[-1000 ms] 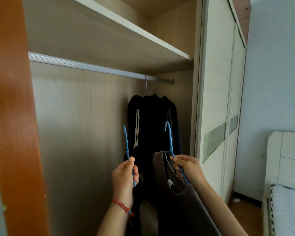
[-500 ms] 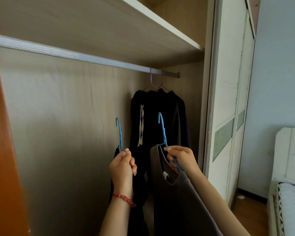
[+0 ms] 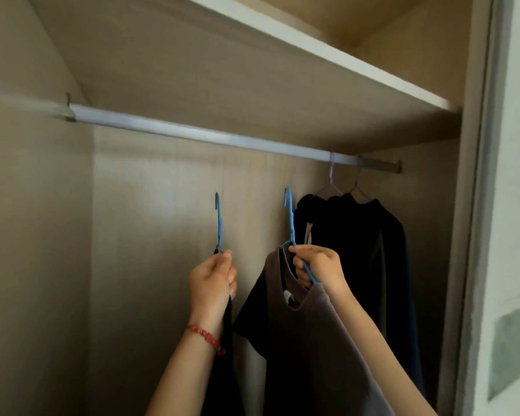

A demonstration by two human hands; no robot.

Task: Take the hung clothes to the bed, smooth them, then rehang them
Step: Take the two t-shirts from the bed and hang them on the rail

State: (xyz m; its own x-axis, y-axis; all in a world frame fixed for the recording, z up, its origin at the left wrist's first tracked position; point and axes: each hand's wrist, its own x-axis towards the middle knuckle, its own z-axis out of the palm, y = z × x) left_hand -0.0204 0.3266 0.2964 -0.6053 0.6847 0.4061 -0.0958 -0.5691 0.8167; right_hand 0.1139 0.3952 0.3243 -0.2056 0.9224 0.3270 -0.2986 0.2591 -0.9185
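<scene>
My left hand [image 3: 212, 280] grips a blue hanger [image 3: 219, 220] that carries a dark garment [image 3: 222, 370], mostly hidden behind my forearm. My right hand [image 3: 318, 267] grips a second blue hanger [image 3: 289, 216] bearing a brown-grey t-shirt [image 3: 306, 349]. Both hooks point up, well below the silver closet rail [image 3: 210, 136]. At the rail's right end, black clothes [image 3: 370, 265] hang on two thin purple hangers [image 3: 332, 178].
A wooden shelf [image 3: 297, 52] runs just above the rail. The wardrobe's back panel [image 3: 150, 235] and left side wall [image 3: 27, 235] enclose the space. A sliding door frame [image 3: 475, 205] stands at the right. The rail's left and middle stretch is bare.
Both hands have lifted the two hangers higher toward the rail. The view has tilted up and moved into the wardrobe, so the bed and the orange door edge have left the frame.
</scene>
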